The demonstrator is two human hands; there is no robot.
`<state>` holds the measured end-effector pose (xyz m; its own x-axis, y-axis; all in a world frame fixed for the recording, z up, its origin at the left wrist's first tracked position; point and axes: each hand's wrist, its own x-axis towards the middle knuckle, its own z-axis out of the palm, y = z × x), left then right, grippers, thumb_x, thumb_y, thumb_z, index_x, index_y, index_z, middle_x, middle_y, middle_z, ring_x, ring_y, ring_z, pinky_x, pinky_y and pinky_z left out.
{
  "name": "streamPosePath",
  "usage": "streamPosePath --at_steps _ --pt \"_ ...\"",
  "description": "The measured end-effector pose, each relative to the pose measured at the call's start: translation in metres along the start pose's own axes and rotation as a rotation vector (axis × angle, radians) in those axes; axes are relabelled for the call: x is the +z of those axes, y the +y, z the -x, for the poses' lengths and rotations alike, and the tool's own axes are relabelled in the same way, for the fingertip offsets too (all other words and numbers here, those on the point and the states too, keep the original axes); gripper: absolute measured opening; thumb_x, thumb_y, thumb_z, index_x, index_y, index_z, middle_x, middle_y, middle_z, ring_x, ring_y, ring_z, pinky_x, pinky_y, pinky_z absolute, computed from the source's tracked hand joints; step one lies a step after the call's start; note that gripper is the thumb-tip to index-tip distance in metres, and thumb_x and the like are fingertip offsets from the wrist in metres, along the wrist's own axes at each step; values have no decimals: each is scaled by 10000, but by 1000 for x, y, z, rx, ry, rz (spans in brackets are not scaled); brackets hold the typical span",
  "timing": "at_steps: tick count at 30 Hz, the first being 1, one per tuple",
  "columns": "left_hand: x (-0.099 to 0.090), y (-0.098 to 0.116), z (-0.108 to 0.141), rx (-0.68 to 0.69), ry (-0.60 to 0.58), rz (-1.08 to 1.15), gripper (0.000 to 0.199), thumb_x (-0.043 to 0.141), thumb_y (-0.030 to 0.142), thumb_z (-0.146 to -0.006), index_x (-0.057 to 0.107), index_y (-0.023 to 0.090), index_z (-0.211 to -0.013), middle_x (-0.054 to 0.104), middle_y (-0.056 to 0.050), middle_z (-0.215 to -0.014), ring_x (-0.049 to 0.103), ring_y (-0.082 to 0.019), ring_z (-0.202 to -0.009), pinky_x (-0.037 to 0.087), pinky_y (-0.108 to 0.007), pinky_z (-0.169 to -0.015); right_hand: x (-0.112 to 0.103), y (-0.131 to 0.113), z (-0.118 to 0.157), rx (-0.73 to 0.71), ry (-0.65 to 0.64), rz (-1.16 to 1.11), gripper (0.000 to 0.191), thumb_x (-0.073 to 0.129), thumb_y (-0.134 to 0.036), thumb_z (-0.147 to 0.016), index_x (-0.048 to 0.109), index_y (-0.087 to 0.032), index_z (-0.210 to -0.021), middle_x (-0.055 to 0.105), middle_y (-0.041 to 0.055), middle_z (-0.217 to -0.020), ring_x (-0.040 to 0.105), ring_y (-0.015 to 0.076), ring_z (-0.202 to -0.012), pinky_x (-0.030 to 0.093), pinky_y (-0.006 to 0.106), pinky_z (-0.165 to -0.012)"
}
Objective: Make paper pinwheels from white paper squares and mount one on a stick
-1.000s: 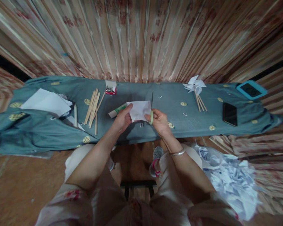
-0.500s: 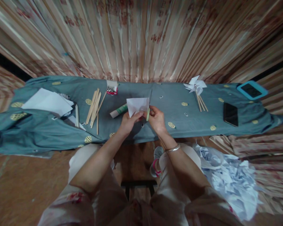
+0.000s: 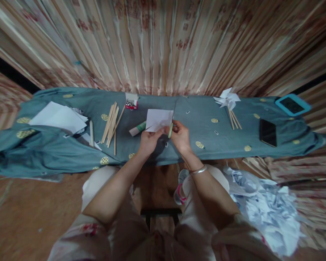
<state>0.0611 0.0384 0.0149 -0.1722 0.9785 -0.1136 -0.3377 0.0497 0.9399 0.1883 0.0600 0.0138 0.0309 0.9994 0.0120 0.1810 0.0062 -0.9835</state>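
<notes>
- Paper (image 3: 159,117), centre of frame: lower edge pinched by the left hand's (image 3: 148,142) fingers, presumably to steady it.
- Scissors (image 3: 170,131), centre: grasped in the right hand's (image 3: 180,138) fingers, likely for control beside the paper.
- Sticks (image 3: 111,123), left of centre: grouped, probably for reach.

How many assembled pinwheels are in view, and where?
1 clearly visible: a white pinwheel on the teal cloth, left of the black phone. Several sticks fan out below it, so others may be hidden underneath. The paper in the left hand isn't counted.
</notes>
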Motion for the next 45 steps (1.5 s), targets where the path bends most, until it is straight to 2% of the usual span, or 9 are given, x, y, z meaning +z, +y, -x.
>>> streamPosePath --at_steps 4,7,13,16,20,24,29,36,45 --pt "-6 -4 -8 11 103 -19 342 827 361 -554 716 149 -799 749 -61 -805 692 -230 -775 564 -337 -714 8 0 2 35 31 -52 510 766 -530 -667 677 -179 -1027 587 -75 -545 496 101 -508 416 230 -534" --pt "-11 -2 -14 4 159 -1 328 825 332 -523 700 145 -761 745 -62 -791 682 -220 -739 562 -333 -686 12 7 4 84 -3 -101 558 789 -572 -629 675 -179 -1008 600 -71 -562 531 108 -523 450 236 -547" --pt "-28 12 -26 12 237 -24 386 867 379 -503 705 135 -753 705 -34 -719 673 -206 -691 521 -290 -624 10 10 13 174 -256 -219 567 838 -608 -567 672 -177 -896 658 -28 -628 610 123 -572 514 244 -573" --pt "-34 20 -30 27 258 41 404 871 365 -511 706 135 -799 735 -55 -797 694 -220 -755 537 -283 -618 1 2 16 215 -369 -225 579 821 -643 -585 677 -192 -918 675 -20 -663 619 118 -587 518 239 -572" --pt "-35 27 -32 44 261 97 478 856 336 -530 711 167 -953 763 -70 -964 714 -241 -887 568 -292 -666 -12 1 18 261 -536 -227 561 832 -619 -599 680 -190 -927 684 -7 -704 615 110 -601 498 229 -569" --pt "-30 26 -33 10 238 87 419 843 326 -545 715 174 -914 760 -49 -907 715 -236 -865 559 -276 -648 -16 5 19 292 -663 -197 499 843 -543 -635 693 -188 -953 677 -8 -706 607 108 -626 474 222 -577" --pt "-24 20 -36 4 231 91 365 831 299 -556 725 177 -883 750 -14 -844 700 -203 -792 544 -253 -614 -16 5 17 319 -666 -225 493 844 -537 -631 681 -188 -939 666 -22 -692 599 97 -618 479 218 -601" --pt "-29 23 -42 38 263 103 363 871 313 -540 709 199 -844 755 -30 -889 704 -197 -810 548 -253 -626 -22 4 19 304 -684 -250 491 838 -538 -652 681 -190 -960 670 -10 -723 610 111 -627 510 245 -627" --pt "-19 17 -34 16 243 61 272 848 291 -546 707 170 -745 733 -22 -782 689 -213 -768 540 -264 -573 -20 4 18 305 -654 -219 466 829 -557 -654 683 -198 -911 661 -18 -675 588 100 -596 484 220 -573"
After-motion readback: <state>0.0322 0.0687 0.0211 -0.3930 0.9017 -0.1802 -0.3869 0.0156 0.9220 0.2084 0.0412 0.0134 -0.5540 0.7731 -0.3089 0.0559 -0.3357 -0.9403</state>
